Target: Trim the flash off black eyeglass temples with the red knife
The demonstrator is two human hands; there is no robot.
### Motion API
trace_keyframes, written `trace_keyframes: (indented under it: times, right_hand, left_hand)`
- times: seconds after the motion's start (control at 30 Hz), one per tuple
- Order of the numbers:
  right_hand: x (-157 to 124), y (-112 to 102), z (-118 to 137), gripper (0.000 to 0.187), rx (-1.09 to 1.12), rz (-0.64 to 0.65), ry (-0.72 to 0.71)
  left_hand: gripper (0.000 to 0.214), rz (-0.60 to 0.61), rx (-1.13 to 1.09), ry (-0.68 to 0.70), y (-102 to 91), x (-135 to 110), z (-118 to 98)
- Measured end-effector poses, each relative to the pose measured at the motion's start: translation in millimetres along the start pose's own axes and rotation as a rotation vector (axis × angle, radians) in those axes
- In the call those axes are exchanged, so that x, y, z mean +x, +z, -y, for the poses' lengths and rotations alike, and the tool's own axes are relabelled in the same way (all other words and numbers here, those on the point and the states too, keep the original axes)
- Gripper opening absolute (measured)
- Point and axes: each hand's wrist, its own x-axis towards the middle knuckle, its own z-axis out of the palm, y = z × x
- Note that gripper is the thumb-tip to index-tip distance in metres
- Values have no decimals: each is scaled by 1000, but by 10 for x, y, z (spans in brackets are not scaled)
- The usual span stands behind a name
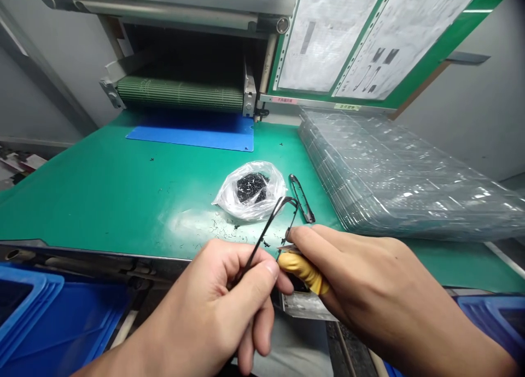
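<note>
My left hand [233,289] is closed round a thin black plastic frame [268,224], a long loop whose curved end points up and away from me. My right hand [353,273], a yellow finger cover [301,269] on its thumb, is closed on a small metal blade [289,249]. The blade's tip is at the right-hand side of the frame; whether it touches cannot be made out. Just beyond the hands sits a clear plastic bag [226,194] with many small black bits [251,188] inside. A second black frame [301,198] lies to its right.
Thin black shavings [221,229] are scattered over the green table [98,186]. Stacked clear trays [394,175] stand at the right. At the back, a blue sheet [192,132] lies below a green conveyor [180,93]. Blue bins [69,322] are at lower left.
</note>
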Motion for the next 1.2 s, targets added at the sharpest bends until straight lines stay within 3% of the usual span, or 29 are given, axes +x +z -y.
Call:
trace_keyframes:
  times: [0.53,0.9,1.07,1.2]
  right_hand:
    - [-102,53,-33,21,-7,-4,73]
    - [-120,85,-14,18,-6,39,78]
    - [-157,111,-35,16,109,82,112]
    - [-172,144,-115,12,541,5,387]
  left_hand:
    - [36,-33,155,39,50,18,-64]
    - [43,-87,581,135,60,26,-137]
    - [38,-46,351,29,43,27,-87]
    - [33,77,86,-75,-32,75,-29]
